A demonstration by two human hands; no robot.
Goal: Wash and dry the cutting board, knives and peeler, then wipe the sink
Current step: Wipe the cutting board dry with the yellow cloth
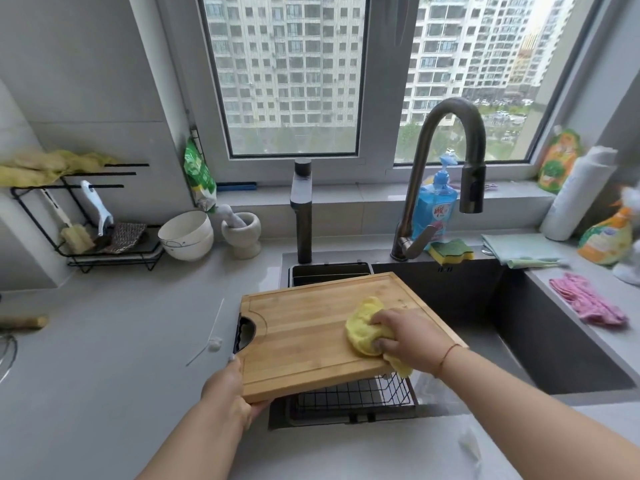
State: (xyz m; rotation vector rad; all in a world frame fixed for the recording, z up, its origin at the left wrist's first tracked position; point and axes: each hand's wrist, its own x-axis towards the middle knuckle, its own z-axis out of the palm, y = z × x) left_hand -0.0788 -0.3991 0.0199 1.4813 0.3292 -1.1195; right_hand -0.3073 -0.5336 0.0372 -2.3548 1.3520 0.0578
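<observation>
left hand [231, 386]: clamped on the cutting board [304, 334] at its near-left corner, thumb on the near edge, fingers underneath; it carries the board's weight.
right hand [408, 336]: fingers curled round a bunched yellow cloth [363, 325], pressing it onto the board's top face near the right edge.
hands: well apart, one at each end of the board.
board position: held roughly level, tilted a bit, over the wire basket [360, 396] at the left end of the sink [561, 344]; touching the basket or not, can't tell.
step: drying the board, by my read. Tap isn't running and the cloth is a wiper, not the scrubber. Could also be a wet wipe; surface sheen is too faint to settle it.
progress: early to middle. No knives in view; sink wipe looks not done.
next move: sweep the cloth across the rest of the top face toward the handle cutout [246, 332], then flip for the underside. Needs the left-hand grip to stay firm against the push.
desk, right edge: pink cloth [585, 301], green cloth [519, 249].
behind sink: sponge [450, 251], soap bottle [434, 206], faucet [446, 161].
desk, far-left corner: rack [90, 220] holding what looks like the peeler [97, 206] and a brush [71, 233]; bowl [187, 235] and mortar [242, 233] beside it.
</observation>
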